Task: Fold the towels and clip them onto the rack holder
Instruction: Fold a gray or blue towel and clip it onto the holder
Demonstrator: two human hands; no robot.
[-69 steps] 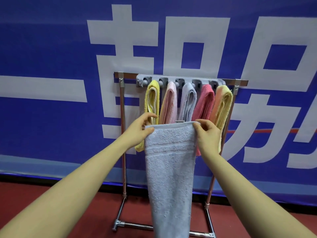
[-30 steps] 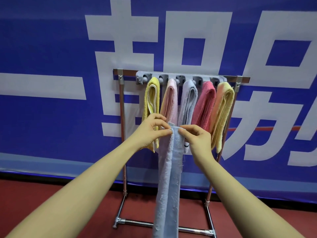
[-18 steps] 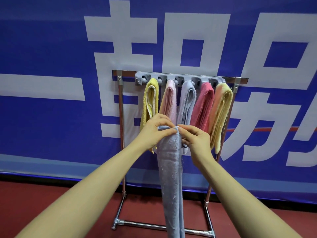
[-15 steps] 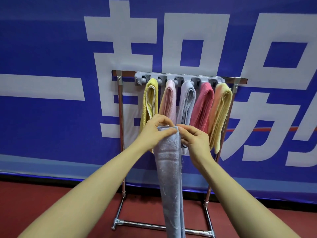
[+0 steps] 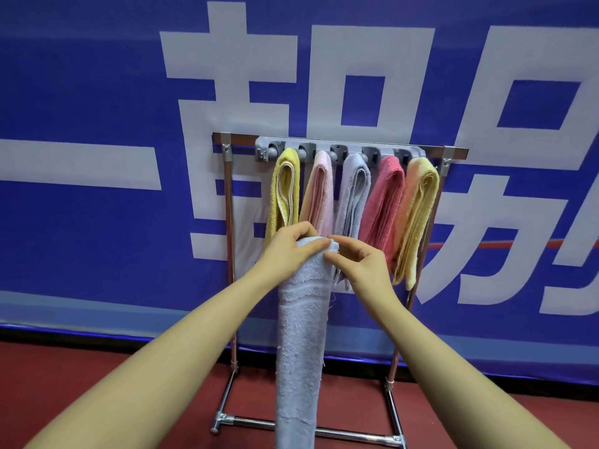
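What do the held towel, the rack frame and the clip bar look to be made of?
Held towel: looped terry cloth, matte, fuzzy pile, loose threads. Rack frame: polished metal tube, bright reflections, probably chrome or steel. Clip bar: grey moulded plastic, dull sheen, apparently.

In front of you hangs a big blue banner point(image 5: 97, 254) with large white characters point(image 5: 227, 76). Below it you see a dark red floor point(image 5: 81, 377).

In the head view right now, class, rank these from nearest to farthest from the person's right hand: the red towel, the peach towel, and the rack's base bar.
1. Red towel: hangs just above the right hand.
2. Peach towel: farther right, on the end clip.
3. Base bar: down at the floor, farthest.
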